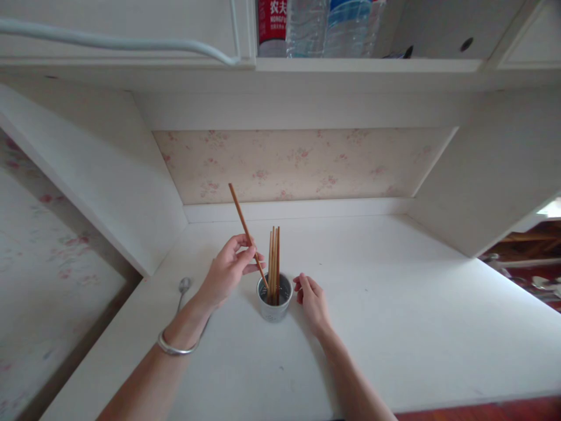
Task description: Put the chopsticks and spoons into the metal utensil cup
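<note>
A small metal cup stands on the white desk with several wooden chopsticks upright in it. My left hand pinches one more chopstick, which slants up to the left with its lower tip at the cup's rim. My right hand rests on the desk just right of the cup, fingers curled, touching or nearly touching its side.
A metal spoon lies on the desk behind my left wrist, which wears a silver bangle. Water bottles stand on the shelf overhead. White side panels close in the desk left and right.
</note>
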Motion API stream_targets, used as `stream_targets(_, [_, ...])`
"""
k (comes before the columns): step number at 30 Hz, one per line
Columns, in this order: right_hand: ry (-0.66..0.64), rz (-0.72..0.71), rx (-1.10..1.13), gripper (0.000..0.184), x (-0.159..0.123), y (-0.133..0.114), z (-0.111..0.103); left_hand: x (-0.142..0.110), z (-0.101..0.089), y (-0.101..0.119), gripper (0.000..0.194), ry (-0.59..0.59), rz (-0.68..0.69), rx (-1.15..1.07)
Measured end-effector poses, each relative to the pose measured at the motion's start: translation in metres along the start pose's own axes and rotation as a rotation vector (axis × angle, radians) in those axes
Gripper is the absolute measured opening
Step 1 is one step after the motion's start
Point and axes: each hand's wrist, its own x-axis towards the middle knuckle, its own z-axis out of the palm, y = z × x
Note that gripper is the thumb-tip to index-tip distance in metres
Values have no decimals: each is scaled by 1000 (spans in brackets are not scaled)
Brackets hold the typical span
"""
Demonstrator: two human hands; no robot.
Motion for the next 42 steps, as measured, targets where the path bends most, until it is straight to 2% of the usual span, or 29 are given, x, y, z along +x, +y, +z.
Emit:
stream_targets(7, [5, -11, -16, 51, 0, 0, 0, 7, 0, -23, 32, 57, 31, 197])
stream_targets(11, [-2, -24, -29, 49, 0, 0, 0, 10, -3, -33, 36, 91, -8, 324])
stream_targets(21, [2, -12, -15, 50, -1, -4, 1, 5, -7, -58, 32, 19, -4, 555])
stream_targets(42, [-7, -9, -39, 49, 1, -2, 0, -1, -4, -63, 30, 47, -23, 582])
